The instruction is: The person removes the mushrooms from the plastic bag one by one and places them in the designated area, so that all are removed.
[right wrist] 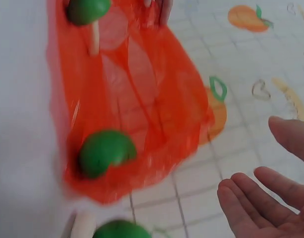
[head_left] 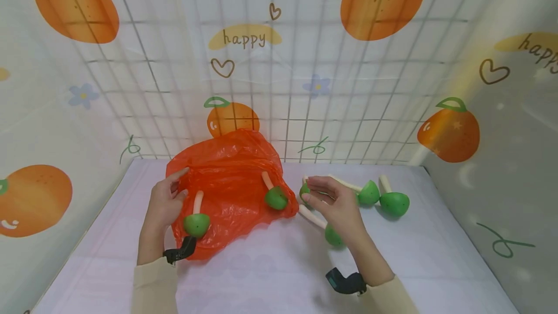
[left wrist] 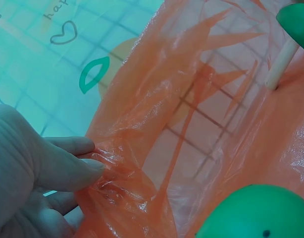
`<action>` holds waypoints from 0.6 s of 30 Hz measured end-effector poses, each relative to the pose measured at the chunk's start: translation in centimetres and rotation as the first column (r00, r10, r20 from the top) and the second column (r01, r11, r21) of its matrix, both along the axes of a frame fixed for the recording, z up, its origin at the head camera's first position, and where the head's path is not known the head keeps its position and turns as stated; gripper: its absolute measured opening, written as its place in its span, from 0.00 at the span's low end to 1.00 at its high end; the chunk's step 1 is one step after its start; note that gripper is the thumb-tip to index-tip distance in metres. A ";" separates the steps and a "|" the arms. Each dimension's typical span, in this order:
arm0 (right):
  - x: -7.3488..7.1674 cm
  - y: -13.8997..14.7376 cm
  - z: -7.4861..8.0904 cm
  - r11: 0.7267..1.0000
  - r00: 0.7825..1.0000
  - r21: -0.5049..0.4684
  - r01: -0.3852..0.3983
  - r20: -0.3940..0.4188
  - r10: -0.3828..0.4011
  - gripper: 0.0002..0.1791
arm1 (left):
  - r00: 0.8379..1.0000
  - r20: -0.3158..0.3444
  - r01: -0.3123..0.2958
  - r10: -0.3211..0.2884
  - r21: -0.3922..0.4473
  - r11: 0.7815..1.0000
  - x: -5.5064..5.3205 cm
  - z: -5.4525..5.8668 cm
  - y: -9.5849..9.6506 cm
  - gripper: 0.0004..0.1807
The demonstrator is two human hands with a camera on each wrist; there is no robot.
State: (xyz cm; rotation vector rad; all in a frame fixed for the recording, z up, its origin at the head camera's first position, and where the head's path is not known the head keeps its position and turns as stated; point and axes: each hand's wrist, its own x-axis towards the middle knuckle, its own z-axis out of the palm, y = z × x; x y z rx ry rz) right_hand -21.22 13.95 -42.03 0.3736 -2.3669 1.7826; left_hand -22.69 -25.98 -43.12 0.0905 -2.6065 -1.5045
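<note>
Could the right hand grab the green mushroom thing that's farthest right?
Probably yes. The right hand looks empty, and nothing seems to cover the farthest-right green mushroom, though another mushroom sits close beside it, on the hand's side.

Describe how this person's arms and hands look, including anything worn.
Plain beige sleeves cover the arms, ending near the wrists. A small, angular black device sits at each wrist. The left hand and right hand are ungloved.

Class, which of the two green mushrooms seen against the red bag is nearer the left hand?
In the head view, the lower-left green mushroom, beside the left hand; the other mushroom lies higher and rightward, nearer the right hand.
</note>
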 end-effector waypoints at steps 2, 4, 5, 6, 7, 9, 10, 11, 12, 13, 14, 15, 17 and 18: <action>-0.1 -1.3 0.2 1.000 0.999 0.001 -0.030 -0.019 0.030 0.24 | 1.000 0.003 0.000 0.000 0.004 1.000 0.0 0.0 0.0 0.34; -0.2 -2.6 0.4 0.998 0.998 -0.003 -0.058 -0.019 0.058 0.24 | 1.000 0.008 -0.001 0.001 0.008 1.000 0.0 0.1 0.0 0.34; -0.3 -3.3 0.5 0.997 0.997 -0.003 -0.072 -0.019 0.072 0.24 | 1.000 0.012 -0.004 0.003 0.011 1.000 0.0 0.1 -0.1 0.35; -0.3 -3.9 0.5 0.996 0.996 -0.004 -0.087 -0.018 0.087 0.25 | 1.000 0.013 -0.003 0.003 0.012 1.000 0.0 0.1 0.0 0.35; -0.4 -4.6 0.5 0.995 0.995 -0.003 -0.099 -0.013 0.099 0.25 | 1.000 0.014 -0.004 0.004 0.012 1.000 -0.1 0.1 0.0 0.35; -0.5 -5.9 0.3 0.992 0.992 -0.017 -0.123 -0.005 0.123 0.26 | 1.000 0.014 -0.006 0.006 0.012 1.000 -0.1 0.2 -0.1 0.35; -0.6 -6.6 0.2 0.991 0.991 -0.020 -0.132 -0.002 0.132 0.26 | 1.000 0.014 -0.006 0.006 0.012 1.000 -0.1 0.1 -0.1 0.34; -0.6 -7.2 0.1 0.989 0.990 -0.022 -0.144 -0.002 0.144 0.27 | 1.000 0.013 -0.008 0.008 0.011 1.000 -0.1 0.1 -0.1 0.34; -0.6 -7.9 0.0 0.988 0.989 -0.021 -0.150 0.006 0.150 0.27 | 1.000 0.011 -0.008 0.008 0.010 1.000 -0.1 0.1 -0.1 0.34; -0.6 -8.5 -0.2 0.988 0.988 -0.017 -0.155 0.016 0.155 0.27 | 1.000 0.010 -0.010 0.010 0.010 1.000 -0.2 0.0 -0.1 0.34; -0.7 -9.2 -0.3 0.987 0.987 -0.010 -0.159 0.020 0.159 0.27 | 1.000 0.008 -0.011 0.011 0.009 1.000 -0.2 0.0 -0.1 0.34; -0.7 -9.8 -0.4 0.987 0.987 0.002 -0.161 0.025 0.161 0.27 | 1.000 0.006 -0.011 0.011 0.008 1.000 -0.2 0.0 -0.1 0.34; -0.8 -10.9 -0.7 0.984 0.984 0.027 -0.174 0.028 0.173 0.27 | 1.000 0.002 -0.014 0.014 0.007 1.000 -0.2 -0.1 -0.2 0.34; -1.0 -11.5 -0.9 0.984 0.984 0.036 -0.176 0.033 0.175 0.27 | 1.000 -0.001 -0.015 0.015 0.007 1.000 -0.2 -0.1 -0.2 0.34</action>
